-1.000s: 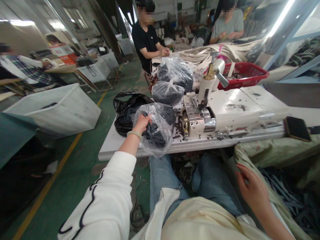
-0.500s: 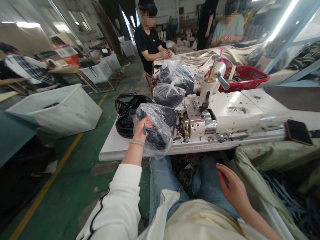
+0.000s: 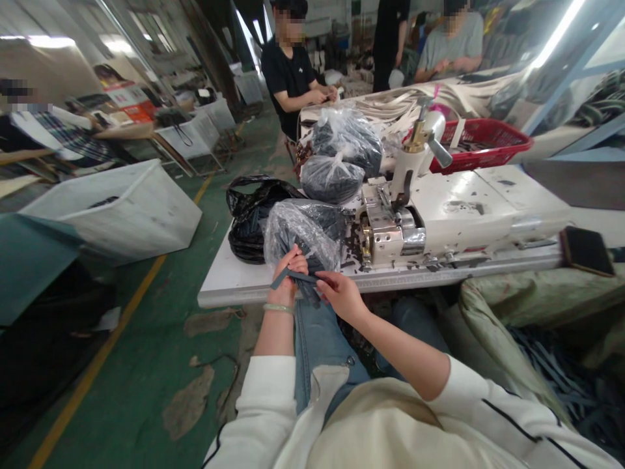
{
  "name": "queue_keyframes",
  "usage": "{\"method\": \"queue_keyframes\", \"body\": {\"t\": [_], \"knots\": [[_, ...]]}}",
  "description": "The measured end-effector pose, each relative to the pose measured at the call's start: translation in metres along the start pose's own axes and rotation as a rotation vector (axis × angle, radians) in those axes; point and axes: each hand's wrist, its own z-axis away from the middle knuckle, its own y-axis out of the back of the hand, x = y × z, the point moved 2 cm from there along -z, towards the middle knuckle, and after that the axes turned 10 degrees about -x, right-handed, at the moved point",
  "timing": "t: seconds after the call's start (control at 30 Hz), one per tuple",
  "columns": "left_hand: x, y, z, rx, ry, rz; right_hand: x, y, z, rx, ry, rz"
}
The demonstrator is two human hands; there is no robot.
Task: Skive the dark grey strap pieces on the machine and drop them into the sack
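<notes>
My left hand (image 3: pixel 289 272) is closed around a bundle of dark grey strips (image 3: pixel 308 286) at the mouth of a clear plastic bag (image 3: pixel 300 225). One grey strip (image 3: pixel 295 276) lies crosswise over the bundle. My right hand (image 3: pixel 340 294) pinches the right end of that strip between thumb and fingers. Both hands are over the front edge of the white table (image 3: pixel 219 286), above my lap. Just right of the bag stands a white machine (image 3: pixel 398 228) with a bare metal head, dark scraps scattered around it.
A black plastic bag (image 3: pixel 247 238) and tied clear bags (image 3: pixel 332 177) stand behind. At the back right is a red basket (image 3: pixel 483 146). A dark flat phone-like object (image 3: pixel 586 251) lies at the table's right end, above a cloth-lined bin (image 3: pixel 488 299) of strips. Co-workers sit beyond.
My left hand has drawn a bundle of strips out toward me at the bag's mouth. My right hand has come up from my lap to the left and taken hold of one strip.
</notes>
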Motion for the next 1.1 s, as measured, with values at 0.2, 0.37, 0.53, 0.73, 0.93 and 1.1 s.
{"method": "queue_keyframes", "body": {"t": [0.2, 0.37, 0.53, 0.73, 0.93, 1.1], "knots": [[-0.011, -0.004, 0.017, -0.008, -0.036, 0.044, -0.003, 0.024, 0.020, 0.105, 0.045, 0.104], [-0.001, -0.015, 0.034, -0.029, -0.081, 0.078, -0.021, 0.056, 0.043, 0.187, 0.084, 0.012], [-0.029, -0.046, 0.069, -0.213, 0.177, -0.069, -0.037, 0.080, 0.068, 0.184, 0.091, -0.019], [-0.070, -0.079, 0.096, -0.187, 0.155, -0.297, -0.048, 0.101, 0.094, 0.184, 0.175, 0.173], [-0.073, -0.100, 0.094, -0.121, 0.160, -0.339, -0.039, 0.106, 0.100, 0.111, 0.174, -0.323], [-0.076, -0.109, 0.093, -0.118, 0.130, -0.337, -0.035, 0.099, 0.100, 0.085, 0.180, -0.679]]}}
